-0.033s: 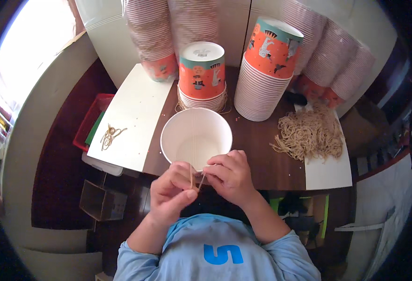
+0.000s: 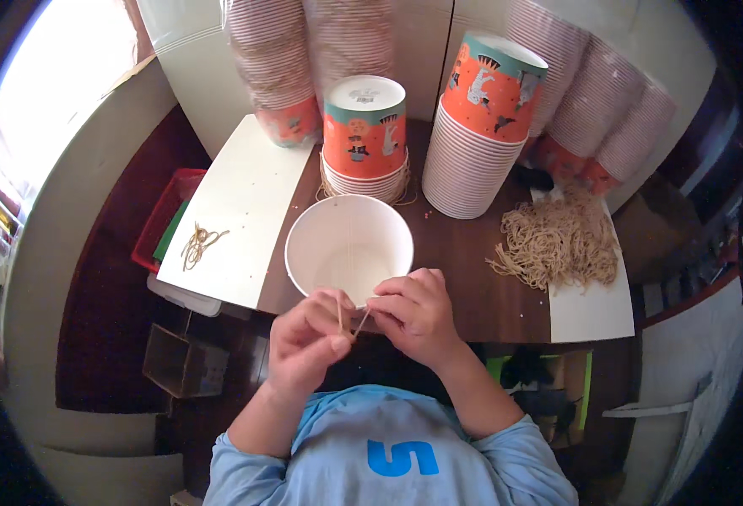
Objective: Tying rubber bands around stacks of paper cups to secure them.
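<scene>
A large white-lined paper bucket [image 2: 349, 240] is tipped so that its mouth faces me, at the table's near edge. My left hand [image 2: 308, 337] is closed at the bucket's near rim, pinching a thin tan cord [image 2: 360, 323]. From there the cord runs to the fingertips of my right hand [image 2: 418, 316], which pinch its other stretch against the rim. Where the cord enters the bucket's wall is hidden by my fingers. Beyond stands an upside-down stack of orange and teal buckets [image 2: 364, 139], with tan cords hanging around its lower rims.
A taller, leaning bucket stack [image 2: 477, 160] stands to the right. Near it lies a tangled heap of tan cords [image 2: 557, 240]; a few loose cords [image 2: 202, 244] rest on the white board [image 2: 245, 202] at left. Plastic-wrapped bucket stacks [image 2: 274, 67] line the back. A red crate [image 2: 148, 240] sits left of the table.
The bucket in front of me has shifted slightly left. My left hand has moved a little left with its end of the cord; the right hand has barely moved.
</scene>
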### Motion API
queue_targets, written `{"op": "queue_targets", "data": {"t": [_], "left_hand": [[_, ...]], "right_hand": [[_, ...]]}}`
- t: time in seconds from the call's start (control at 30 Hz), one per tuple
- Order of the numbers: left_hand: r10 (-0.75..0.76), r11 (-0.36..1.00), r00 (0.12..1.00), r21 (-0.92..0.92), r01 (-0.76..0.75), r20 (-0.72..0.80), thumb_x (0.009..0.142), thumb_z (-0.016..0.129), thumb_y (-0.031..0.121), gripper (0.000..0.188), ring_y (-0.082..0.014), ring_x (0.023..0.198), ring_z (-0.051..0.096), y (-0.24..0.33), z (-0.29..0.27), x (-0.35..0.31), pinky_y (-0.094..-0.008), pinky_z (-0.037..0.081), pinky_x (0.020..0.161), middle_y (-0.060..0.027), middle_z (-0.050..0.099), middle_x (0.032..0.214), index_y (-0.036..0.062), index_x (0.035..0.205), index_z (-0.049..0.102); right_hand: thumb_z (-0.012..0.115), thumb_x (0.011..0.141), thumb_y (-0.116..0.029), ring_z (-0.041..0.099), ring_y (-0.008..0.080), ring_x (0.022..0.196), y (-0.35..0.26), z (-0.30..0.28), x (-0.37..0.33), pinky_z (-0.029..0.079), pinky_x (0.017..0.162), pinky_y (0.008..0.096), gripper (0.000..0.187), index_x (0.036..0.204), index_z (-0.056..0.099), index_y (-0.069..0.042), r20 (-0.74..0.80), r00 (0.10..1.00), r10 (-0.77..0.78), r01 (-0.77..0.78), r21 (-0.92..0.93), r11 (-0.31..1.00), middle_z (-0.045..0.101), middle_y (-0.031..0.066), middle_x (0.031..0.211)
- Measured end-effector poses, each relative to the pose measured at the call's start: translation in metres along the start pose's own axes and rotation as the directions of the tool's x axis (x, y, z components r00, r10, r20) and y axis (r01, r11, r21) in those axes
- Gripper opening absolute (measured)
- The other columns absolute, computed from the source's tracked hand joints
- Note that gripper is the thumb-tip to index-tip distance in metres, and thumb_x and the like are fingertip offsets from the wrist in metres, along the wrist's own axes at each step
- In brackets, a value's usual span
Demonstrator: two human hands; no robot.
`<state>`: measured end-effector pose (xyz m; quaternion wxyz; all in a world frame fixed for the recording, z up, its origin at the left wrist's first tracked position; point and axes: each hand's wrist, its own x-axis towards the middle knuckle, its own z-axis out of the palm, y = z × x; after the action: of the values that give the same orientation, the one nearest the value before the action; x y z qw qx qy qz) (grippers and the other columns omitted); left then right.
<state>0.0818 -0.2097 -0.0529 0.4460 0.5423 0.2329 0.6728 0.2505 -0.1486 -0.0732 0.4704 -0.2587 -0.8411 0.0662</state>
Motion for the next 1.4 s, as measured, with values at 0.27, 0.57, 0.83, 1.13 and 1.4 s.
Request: {"op": "queue_targets", "data": {"t": [0.27,0.57,0.83,1.13,1.4], "left_hand": [[-0.18,0.835,0.982,-0.537,0.124,-0.052,0.083,0.058,0.015,0.01,-0.0203,0.089,0.047,-0.009,-0.012,0.011,-0.0372,0.031,0.095,-0.0042,0.052,0.076,0.0076,0.076,0.055],[-0.172,0.848,0.985,-0.514,0.131,-0.032,0.086,0.057,0.01,0.008,-0.0221,0.092,0.049,-0.013,-0.026,0.009,-0.0346,0.038,0.087,-0.0056,0.053,0.082,0.005,0.079,0.054],[-0.042,0.994,0.938,-0.079,0.073,0.345,0.075,0.062,0.004,0.007,-0.0227,0.076,0.056,0.01,-0.035,0.011,-0.0328,0.045,0.071,-0.0073,0.056,0.073,0.0026,0.07,0.056],[0.154,0.919,0.936,0.394,-0.018,-0.316,0.083,0.056,0.008,0.011,-0.0159,0.074,0.056,0.011,-0.035,-0.015,-0.0289,0.044,0.065,-0.0099,0.06,0.088,-0.0012,0.08,0.061],[0.085,0.972,0.954,0.235,-0.016,-0.287,0.082,0.066,0.043,0.097,-0.0266,0.136,0.027,0.004,-0.067,0.036,-0.0407,0.024,0.11,-0.0159,0.023,0.148,0.0026,0.147,0.006]], "right_hand": [[0.076,0.064,-0.011,0.054,0.019,0.076,0.005,-0.001,0.004,0.038,0.073,0.0338,0.023,0.084,0.066,-0.015,0.095,0.995,0.016,-0.015,-0.015,1.0,0.062,-0.0016,0.084],[0.078,0.063,-0.016,0.056,0.0211,0.079,0.0,-0.006,-0.001,0.038,0.075,0.0349,0.039,0.1,0.065,-0.013,0.121,0.986,0.116,-0.118,0.008,0.993,0.062,0.0029,0.09],[0.071,0.075,-0.028,0.059,0.0337,0.096,0.042,-0.014,0.045,0.048,0.081,0.0413,0.045,0.108,0.058,-0.002,0.062,0.924,0.376,-0.373,-0.062,0.926,0.059,0.0157,0.104],[0.058,0.08,-0.011,0.063,0.0339,0.09,0.069,0.009,0.065,0.05,0.078,0.0398,0.023,0.101,0.061,-0.002,0.284,0.888,0.362,-0.367,-0.037,0.929,0.065,0.0181,0.094],[0.051,0.066,0.0,0.047,0.0296,0.123,0.019,-0.034,0.076,0.034,0.104,0.0383,0.064,0.13,0.045,-0.003,0.181,0.973,-0.142,0.102,0.21,0.972,0.049,0.0153,0.132]]}}
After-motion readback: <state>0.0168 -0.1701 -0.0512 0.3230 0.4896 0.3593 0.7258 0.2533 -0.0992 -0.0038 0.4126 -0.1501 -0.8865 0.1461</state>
